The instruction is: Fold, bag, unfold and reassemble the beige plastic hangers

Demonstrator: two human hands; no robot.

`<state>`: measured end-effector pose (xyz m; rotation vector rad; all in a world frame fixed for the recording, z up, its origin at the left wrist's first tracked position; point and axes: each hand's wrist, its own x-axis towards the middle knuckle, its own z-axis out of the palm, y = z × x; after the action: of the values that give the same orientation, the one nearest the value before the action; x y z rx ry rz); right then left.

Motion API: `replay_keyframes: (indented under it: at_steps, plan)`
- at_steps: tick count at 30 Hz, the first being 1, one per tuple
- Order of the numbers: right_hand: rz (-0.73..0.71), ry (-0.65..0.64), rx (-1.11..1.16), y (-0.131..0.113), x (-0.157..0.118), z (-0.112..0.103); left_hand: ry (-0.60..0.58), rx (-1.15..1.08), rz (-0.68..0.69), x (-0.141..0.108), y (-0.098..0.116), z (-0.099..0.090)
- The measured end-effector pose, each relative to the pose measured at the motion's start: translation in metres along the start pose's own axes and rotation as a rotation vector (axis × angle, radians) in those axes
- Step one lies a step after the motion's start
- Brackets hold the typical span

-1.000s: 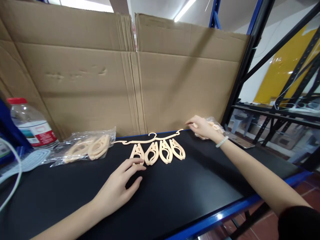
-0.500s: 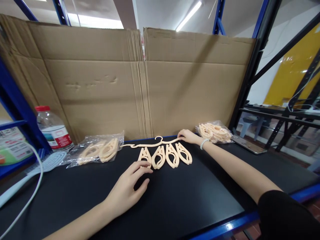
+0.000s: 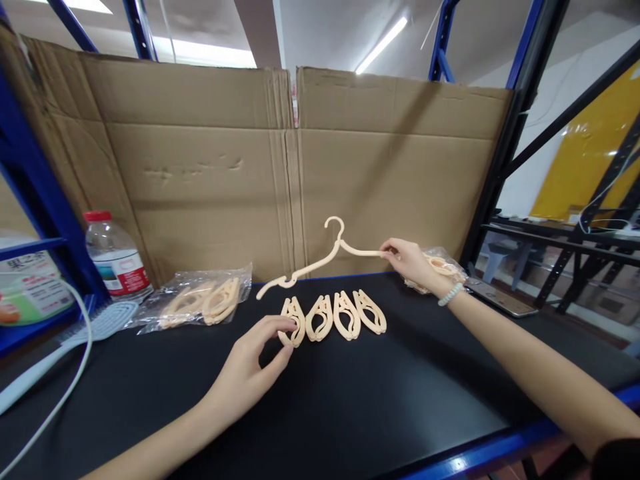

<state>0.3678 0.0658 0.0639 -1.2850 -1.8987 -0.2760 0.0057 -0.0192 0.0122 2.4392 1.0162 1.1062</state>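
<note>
Cream plastic: one unfolded hanger point(image 3: 341, 243), raised over the back of the black counter point(image 3: 350, 407), hook upward, arms spread, tilted so its left tip dips low. Whether that tip touches the surface, cannot tell. Right hand point(image 3: 413, 262) pinches the opposite end, thumb and fingers closed on it; the very end is hidden inside that grip.

Left hand point(image 3: 247, 358) is at the leftmost folded hanger point(image 3: 301, 328), thumb and forefinger curled about its near left side. Contact looks likely; whether this grip is firm or loose, cannot tell.

Progress, judged from how things lie: one hanger has its arms out; four are out of any bag, side by side in a row, none opened. More lie packed in plastic.

Counts:
- Unfolded: one.
- Folded hangers point(image 3: 343, 308) in the row: four, close together, narrow ends toward the cardboard point(image 3: 200, 167).
- Clear bags: two. Left bag point(image 3: 193, 297), near the bottle point(image 3: 117, 270), holds at least two folded pieces; right bag point(image 3: 444, 261) is partly behind the right hand, contents too overlapped to count.
- Red-capped bottle: one.
- Pale blue brush point(image 3: 111, 323): one, just beside the left bag.
- Phone-like slab point(image 3: 500, 298): one, beside the right bag.
- Bead bracelet point(image 3: 451, 293): one, right wrist.
</note>
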Motion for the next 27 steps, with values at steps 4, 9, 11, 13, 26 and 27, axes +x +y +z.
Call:
replay_keyframes:
  at_steps: [4, 9, 11, 13, 26, 27]
  plan:
    - [0.02, 0.12, 0.044, -0.023, -0.022, -0.01, 0.056, -0.254, -0.256, 0.002, 0.001, 0.001]
    - [-0.06, 0.057, 0.151, -0.047, -0.059, 0.012, 0.215, -0.507, -0.549, 0.004, 0.004, 0.002]
    - [-0.098, -0.013, 0.169, -0.051, -0.068, 0.019, 0.244, -0.531, -0.589, 0.004, 0.005, 0.002]
    - [-0.132, -0.064, 0.177, -0.053, -0.071, 0.02, 0.249, -0.539, -0.595, 0.006, 0.006, 0.001]
    - [-0.2, -0.076, 0.112, -0.052, -0.067, 0.008, 0.36, -0.789, -0.761, 0.011, 0.014, -0.007]
    - [-0.196, -0.085, 0.112, -0.052, -0.067, 0.008, 0.32, -0.753, -0.732, 0.01, 0.013, -0.004]
